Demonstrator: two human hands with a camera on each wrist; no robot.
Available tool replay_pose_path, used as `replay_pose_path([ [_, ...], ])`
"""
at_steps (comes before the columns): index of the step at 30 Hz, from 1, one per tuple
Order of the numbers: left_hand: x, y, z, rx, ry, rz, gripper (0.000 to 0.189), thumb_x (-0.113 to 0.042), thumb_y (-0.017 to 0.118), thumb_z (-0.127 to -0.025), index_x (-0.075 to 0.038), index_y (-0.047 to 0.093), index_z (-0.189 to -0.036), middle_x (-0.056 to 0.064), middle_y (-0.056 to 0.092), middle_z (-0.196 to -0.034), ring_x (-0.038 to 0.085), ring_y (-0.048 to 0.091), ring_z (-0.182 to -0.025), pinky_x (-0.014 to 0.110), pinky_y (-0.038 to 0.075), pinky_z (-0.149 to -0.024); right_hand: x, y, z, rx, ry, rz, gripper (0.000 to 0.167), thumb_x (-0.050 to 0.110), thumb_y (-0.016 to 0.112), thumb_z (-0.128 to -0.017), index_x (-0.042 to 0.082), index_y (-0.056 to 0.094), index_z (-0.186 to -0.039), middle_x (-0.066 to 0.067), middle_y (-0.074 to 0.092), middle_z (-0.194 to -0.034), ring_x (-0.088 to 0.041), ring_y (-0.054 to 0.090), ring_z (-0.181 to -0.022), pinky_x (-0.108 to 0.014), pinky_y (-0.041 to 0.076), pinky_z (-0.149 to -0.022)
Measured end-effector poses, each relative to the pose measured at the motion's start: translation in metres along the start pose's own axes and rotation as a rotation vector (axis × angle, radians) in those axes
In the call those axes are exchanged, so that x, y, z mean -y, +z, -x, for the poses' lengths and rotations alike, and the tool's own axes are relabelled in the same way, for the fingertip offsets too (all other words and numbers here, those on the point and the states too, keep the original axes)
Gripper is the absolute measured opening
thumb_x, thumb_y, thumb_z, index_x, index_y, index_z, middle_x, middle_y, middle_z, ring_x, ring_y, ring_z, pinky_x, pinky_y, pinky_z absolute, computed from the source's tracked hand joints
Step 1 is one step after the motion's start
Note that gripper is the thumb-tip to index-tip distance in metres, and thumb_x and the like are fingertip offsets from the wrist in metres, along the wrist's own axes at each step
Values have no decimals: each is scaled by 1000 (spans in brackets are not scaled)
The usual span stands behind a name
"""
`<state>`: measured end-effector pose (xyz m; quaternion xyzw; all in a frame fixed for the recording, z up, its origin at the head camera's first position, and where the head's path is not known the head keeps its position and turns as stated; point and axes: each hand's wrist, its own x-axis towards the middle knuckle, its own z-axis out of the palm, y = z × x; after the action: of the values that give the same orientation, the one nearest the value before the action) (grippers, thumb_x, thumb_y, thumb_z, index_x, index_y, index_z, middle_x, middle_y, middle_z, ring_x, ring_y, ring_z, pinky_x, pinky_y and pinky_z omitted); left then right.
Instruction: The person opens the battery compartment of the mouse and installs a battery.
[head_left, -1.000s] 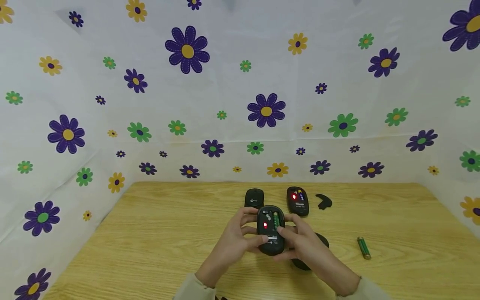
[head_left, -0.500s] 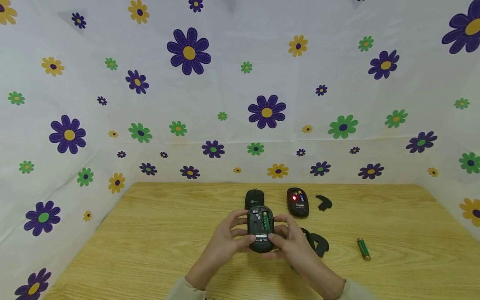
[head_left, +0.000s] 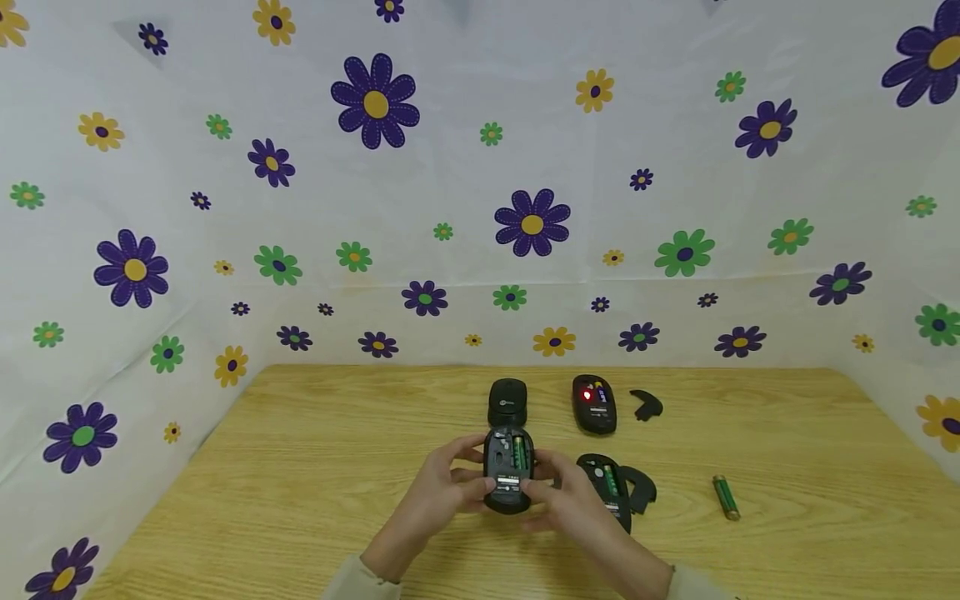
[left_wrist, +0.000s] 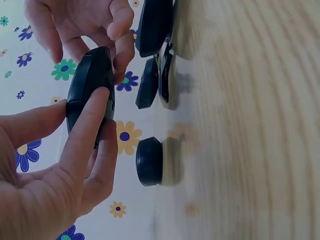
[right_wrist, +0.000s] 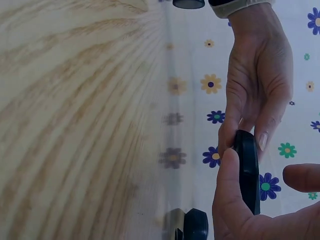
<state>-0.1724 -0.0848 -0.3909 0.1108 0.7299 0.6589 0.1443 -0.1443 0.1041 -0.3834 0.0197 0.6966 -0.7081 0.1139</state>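
One black mouse (head_left: pixel 507 477), underside up with a green battery (head_left: pixel 520 453) in its bay, above the wooden table (head_left: pixel 322 458): pinched by the left hand (head_left: pixel 437 487); right hand (head_left: pixel 567 493), fingers against its lower face, thumb apart. Beside the right forearm, a second opened mouse (head_left: pixel 617 502), a curved cover (head_left: pixel 642 497), and, farther right, a loose battery (head_left: pixel 725 497). Behind, one upright mouse (head_left: pixel 507 399), one overturned red-lit mouse (head_left: pixel 596 417), another cover (head_left: pixel 648 406), flowered cloth (head_left: pixel 465 179).
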Motion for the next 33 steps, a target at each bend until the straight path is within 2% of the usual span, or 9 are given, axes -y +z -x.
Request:
replay_pose_path([
  [8,3,-6,-2,27,-21,-52,63,12,64,-86,11,44,-145,22,51,-119,32,67,-104,40,64,-75,-5,1,-4,34,42,2,54,2,54,-99,-22,35,-142,-27,49,-120,-24,66,-93,-42,64,-76],
  [12,4,-8,-4,35,-63,-88,62,12,65,-85,12,44,-144,22,52,-118,31,66,-103,40,64,-74,-8,1,-5,52,68,5,56,4,55,-98,-23,34,-142,-29,51,-124,-26,66,-97,-44,63,-79],
  [19,7,-10,-4,49,-144,-122,62,16,63,-86,14,41,-145,21,50,-116,27,64,-94,40,64,-69,-12,-1,-9,154,83,44,55,6,54,-100,-26,34,-139,-29,59,-127,-30,67,-104,-46,62,-84],
  [24,8,-10,-6,51,-140,-185,62,15,63,-83,16,43,-142,20,53,-113,24,63,-90,40,64,-69,-13,-4,-12,190,95,84,55,7,55,-100,-27,36,-138,-27,63,-124,-32,67,-106,-47,61,-86],
  [27,9,-11,-6,66,-136,-219,63,14,63,-82,17,43,-142,20,56,-113,24,63,-90,40,63,-72,-13,-5,-13,190,95,98,55,7,56,-100,-27,36,-138,-23,65,-120,-29,66,-102,-47,61,-86],
  [33,9,-12,-6,88,-148,-200,64,16,60,-81,19,41,-142,22,57,-115,25,64,-92,41,64,-74,-11,-7,-15,186,118,124,56,8,57,-99,-27,36,-138,-19,64,-117,-24,64,-98,-46,60,-88],
])
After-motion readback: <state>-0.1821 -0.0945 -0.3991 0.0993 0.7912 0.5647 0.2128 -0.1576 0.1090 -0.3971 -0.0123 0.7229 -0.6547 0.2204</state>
